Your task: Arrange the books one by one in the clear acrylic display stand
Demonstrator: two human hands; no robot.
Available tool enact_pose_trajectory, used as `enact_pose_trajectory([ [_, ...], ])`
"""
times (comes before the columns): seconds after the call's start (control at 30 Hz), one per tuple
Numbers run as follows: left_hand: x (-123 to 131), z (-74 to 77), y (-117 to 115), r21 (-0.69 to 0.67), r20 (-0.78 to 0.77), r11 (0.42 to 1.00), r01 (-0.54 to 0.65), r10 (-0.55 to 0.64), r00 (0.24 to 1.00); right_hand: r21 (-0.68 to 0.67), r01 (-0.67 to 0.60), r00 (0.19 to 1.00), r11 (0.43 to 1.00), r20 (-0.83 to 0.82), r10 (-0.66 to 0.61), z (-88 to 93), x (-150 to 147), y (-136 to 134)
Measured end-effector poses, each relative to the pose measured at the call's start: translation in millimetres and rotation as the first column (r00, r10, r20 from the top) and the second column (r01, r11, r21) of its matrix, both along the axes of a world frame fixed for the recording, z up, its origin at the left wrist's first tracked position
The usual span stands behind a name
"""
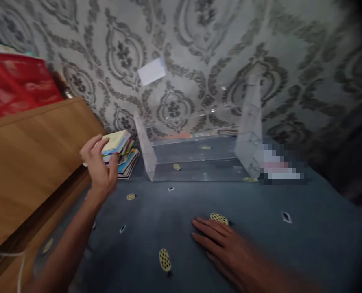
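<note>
My left hand is raised at the left, its fingers curled round the top books of a colourful stack of thin books lying on the blue-grey cloth. My right hand lies flat on the cloth near the front, fingers stretched out and empty, beside a yellow pineapple print. A clear acrylic rack with two upright side panels stands just right of the book stack, against the wall.
A wooden board or bedhead runs along the left, with red fabric above it. The patterned wall carries a small white card. A blurred-out patch sits right of the rack.
</note>
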State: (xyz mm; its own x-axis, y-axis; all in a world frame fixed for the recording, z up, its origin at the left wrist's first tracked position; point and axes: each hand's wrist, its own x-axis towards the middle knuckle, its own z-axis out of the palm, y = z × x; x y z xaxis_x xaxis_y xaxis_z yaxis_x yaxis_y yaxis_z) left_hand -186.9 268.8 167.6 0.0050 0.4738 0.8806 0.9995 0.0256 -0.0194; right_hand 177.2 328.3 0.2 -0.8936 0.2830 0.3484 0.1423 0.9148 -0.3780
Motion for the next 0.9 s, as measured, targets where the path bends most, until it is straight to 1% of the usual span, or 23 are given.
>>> enact_pose_trajectory([
  [0.03,-21.3,0.5,13.2,0.006,-0.012,0.997,-0.079,0.079,0.997,0.016,-0.004,1.0,1.0,0.008,0.004,-3.0,-0.4,0.5],
  [0.07,-42.1,1.4,24.2,-0.019,-0.018,0.986,-0.167,0.166,0.986,0.03,-0.004,1.0,1.0,0.019,0.004,-5.4,-0.7,0.7],
  [0.1,-61.5,2.6,32.7,-0.079,-0.02,0.963,-0.259,0.258,0.966,0.041,-0.003,1.0,0.999,0.026,0.002,-7.2,-1.0,0.7],
  [0.13,-78.8,3.8,38.8,-0.168,-0.022,0.921,-0.35,0.352,0.936,0.046,0.001,1.0,0.999,0.031,-0.003,-8.7,-1.3,0.8],
  [0.17,-93.8,4.7,42.8,-0.28,-0.039,0.863,-0.421,0.428,0.903,0.045,0.008,0.999,0.999,0.035,-0.009,-9.9,-1.7,1.0],
  [0.2,-106.3,4.9,45.3,-0.392,-0.071,0.79,-0.471,0.484,0.872,0.044,0.013,0.999,0.999,0.034,-0.015,-10.9,-2.3,1.5],
  [0.27,-123.8,2.4,47.2,-0.576,-0.132,0.647,-0.5,0.529,0.838,0.05,0.028,0.999,0.998,0.032,-0.029,-12.1,-3.5,2.6],
  [0.3,-129.1,-0.1,47.4,-0.629,-0.148,0.601,-0.493,0.53,0.835,0.06,0.029,0.999,0.998,0.027,-0.031,-12.3,-4.1,3.2],
  [0.33,-132.5,-3.0,47.2,-0.661,-0.152,0.575,-0.482,0.527,0.836,0.076,0.029,0.999,0.997,0.021,-0.031,-12.1,-4.7,3.5],
  [0.37,-134.4,-5.9,46.7,-0.674,-0.15,0.568,-0.473,0.522,0.84,0.094,0.029,0.999,0.995,0.014,-0.031,-11.4,-5.3,3.7],
  [0.43,-135.1,-10.5,44.2,-0.671,-0.155,0.572,-0.471,0.513,0.844,0.125,0.028,1.0,0.992,0.007,-0.029,-9.1,-6.6,3.3],
  [0.5,-134.1,-11.7,39.5,-0.663,-0.177,0.577,-0.477,0.498,0.849,0.151,0.029,1.0,0.988,0.004,-0.03,-6.1,-7.8,2.3],
  [0.6,-133.6,-7.8,29.7,-0.647,-0.227,0.586,-0.487,0.462,0.857,0.179,0.031,0.999,0.983,0.003,-0.033,-3.1,-8.5,0.6],
  [0.73,-136.3,-0.4,18.4,-0.638,-0.298,0.583,-0.503,0.415,0.86,0.177,0.037,0.999,0.983,-0.019,-0.034,-4.0,-7.7,0.6],
  [0.9,-137.5,1.1,13.9,-0.637,-0.348,0.577,-0.511,0.376,0.858,0.182,0.025,1.0,0.983,-0.018,-0.022,-5.2,-8.1,2.8],
])
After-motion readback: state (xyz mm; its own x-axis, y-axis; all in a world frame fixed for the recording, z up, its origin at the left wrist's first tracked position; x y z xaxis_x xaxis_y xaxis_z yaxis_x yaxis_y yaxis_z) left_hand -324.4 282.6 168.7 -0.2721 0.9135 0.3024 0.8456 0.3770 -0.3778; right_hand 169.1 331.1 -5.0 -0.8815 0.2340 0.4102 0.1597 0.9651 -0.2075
